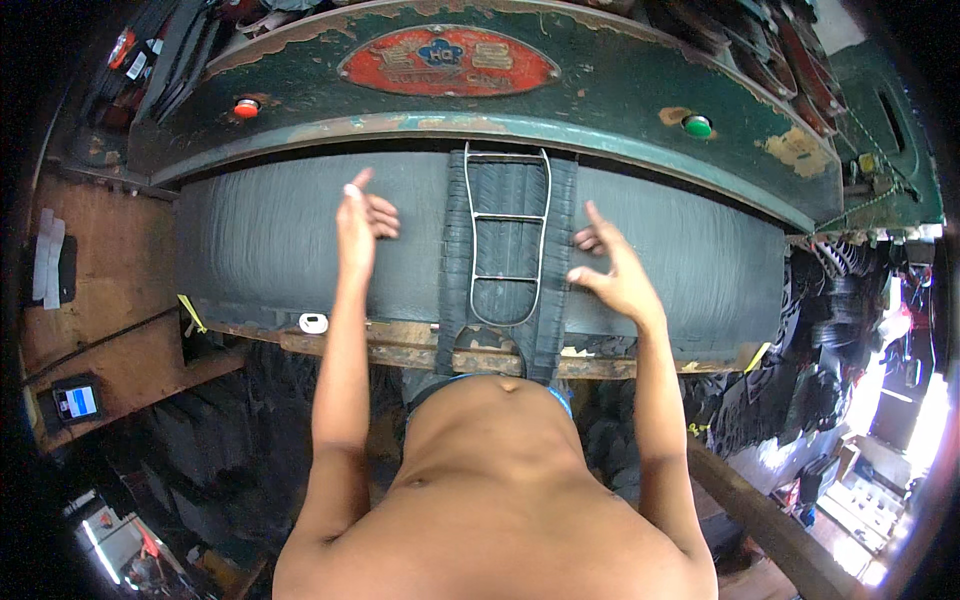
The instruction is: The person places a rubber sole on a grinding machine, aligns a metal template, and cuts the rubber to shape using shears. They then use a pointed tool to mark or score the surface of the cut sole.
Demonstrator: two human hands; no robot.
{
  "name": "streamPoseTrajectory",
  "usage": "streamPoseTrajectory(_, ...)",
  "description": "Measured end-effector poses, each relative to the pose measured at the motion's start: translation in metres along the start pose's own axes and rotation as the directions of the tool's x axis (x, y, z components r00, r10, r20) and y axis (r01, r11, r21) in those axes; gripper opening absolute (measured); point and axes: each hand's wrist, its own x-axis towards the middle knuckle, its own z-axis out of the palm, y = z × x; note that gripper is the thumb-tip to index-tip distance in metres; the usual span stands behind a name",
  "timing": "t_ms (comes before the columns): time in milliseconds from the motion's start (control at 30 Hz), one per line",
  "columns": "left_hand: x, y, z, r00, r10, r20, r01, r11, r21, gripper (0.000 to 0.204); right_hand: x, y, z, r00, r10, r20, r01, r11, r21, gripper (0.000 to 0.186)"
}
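Note:
A sole-shaped metal cutting die (509,217) with thin crossbars lies on a dark ribbed rubber strip (455,245). The strip runs front to back over a grey work surface (270,230), and its near end hangs past the front edge towards my waist. My left hand (365,225) hovers left of the strip, fingers apart and holding nothing. On the other side, my right hand (618,268) is close to the strip's right edge, with thumb and fingers spread and nothing in them. Neither hand is on the die.
Behind the surface rises a worn green machine beam (600,105) with a red button (246,108) at left and a green button (697,126) at right. A small white device (313,323) sits at the front edge. Wooden boards (110,260) with a lit screen (78,401) stand left.

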Motion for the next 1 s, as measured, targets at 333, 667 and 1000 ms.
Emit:
streamPoseTrajectory(333, 0.141, 0.118, -0.095, 0.478, 0.487, -0.731, -0.324, 0.871, 0.369, 0.067, 0.1, -0.047, -0.131, 0.276, -0.709, -0.649, -0.017, 0.671, -0.741, 0.075)
streamPoseTrajectory(667, 0.169, 0.154, -0.082, 0.332, 0.515, -0.791, -0.283, 0.854, 0.437, 0.082, 0.139, -0.009, -0.144, 0.071, -0.815, -0.576, -0.141, 0.563, -0.814, 0.081)
streamPoseTrajectory(1000, 0.159, 0.154, -0.104, 0.389, 0.55, -0.739, -0.082, 0.82, 0.567, 0.068, 0.135, -0.005, -0.143, 0.081, -0.798, -0.597, -0.149, 0.583, -0.799, 0.081)
